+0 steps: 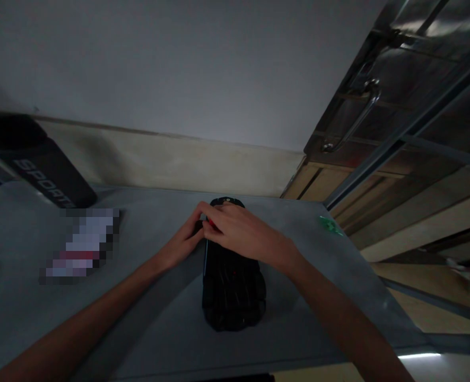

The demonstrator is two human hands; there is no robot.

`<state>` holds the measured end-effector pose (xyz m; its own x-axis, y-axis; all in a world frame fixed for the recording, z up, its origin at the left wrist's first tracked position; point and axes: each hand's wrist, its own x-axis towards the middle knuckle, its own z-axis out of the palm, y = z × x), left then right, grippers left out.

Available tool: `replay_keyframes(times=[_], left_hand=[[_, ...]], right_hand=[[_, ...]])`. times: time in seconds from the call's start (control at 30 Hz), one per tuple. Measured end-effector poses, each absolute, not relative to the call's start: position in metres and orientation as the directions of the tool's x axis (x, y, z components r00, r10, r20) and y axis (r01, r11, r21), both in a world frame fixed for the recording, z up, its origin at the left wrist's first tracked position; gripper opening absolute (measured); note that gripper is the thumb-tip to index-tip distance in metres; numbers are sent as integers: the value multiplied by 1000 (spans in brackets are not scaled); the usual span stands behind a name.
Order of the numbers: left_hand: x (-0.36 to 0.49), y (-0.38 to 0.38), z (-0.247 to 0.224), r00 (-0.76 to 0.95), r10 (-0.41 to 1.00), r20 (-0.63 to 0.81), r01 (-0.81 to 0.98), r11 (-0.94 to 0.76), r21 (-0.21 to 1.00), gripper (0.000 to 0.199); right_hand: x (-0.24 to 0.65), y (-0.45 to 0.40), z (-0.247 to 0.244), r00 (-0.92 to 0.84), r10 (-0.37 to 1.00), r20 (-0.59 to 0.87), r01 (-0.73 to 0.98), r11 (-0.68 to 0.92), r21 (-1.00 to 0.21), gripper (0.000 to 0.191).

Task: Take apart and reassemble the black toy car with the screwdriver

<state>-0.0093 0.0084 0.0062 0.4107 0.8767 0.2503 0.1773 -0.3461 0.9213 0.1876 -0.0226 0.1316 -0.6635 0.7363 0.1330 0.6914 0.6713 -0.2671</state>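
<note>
Both hands meet at the far end of a black toy car (233, 289), which lies lengthwise on a grey table (147, 318), its near end pointing toward the table's near edge. Left hand (183, 241) approaches from the near left, its forearm crossing the tabletop diagonally; its fingertips press against the left flank of the car at the far end, next to the right hand's fingertips. Right hand (241, 233) comes in from the near right and lies palm-down over the far part of the car's roof, fingers curled and closed over the body. A small red spot shows between the fingertips of the two hands; what it is cannot be determined in the dim light. Whether the left hand actually clamps the car or only touches it cannot be told. Far left on the table stands a black container (44, 170) tilted in view, with partial white lettering reading "SPORT". Just near it lies a flat item (81, 244) whose surface is blurred out. Right of the car, near the table's far right corner, sits a small green object (330, 224), well apart from both hands. Beyond the table's right side, a metal door (398, 90) with a curved handle (354, 119) is visible.
</note>
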Motion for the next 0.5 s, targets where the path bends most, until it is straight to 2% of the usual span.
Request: replay_keyframes(times=[0.07, 0.2, 0.37, 0.5], left_hand=[[-9, 9, 7, 453, 860, 235, 169, -342, 925, 59], [-11, 10, 6, 411, 879, 242, 215, -352, 911, 66], [-14, 10, 1, 455, 868, 202, 231, -334, 914, 66], [-13, 11, 0, 409, 887, 215, 242, -332, 912, 72]], right_hand=[[188, -23, 132, -693, 706, 148, 666, 705, -243, 19], [186, -23, 130, -621, 769, 152, 749, 639, -173, 21], [183, -24, 128, -664, 730, 160, 708, 683, -180, 29], [182, -24, 129, -583, 798, 151, 787, 601, -138, 28]])
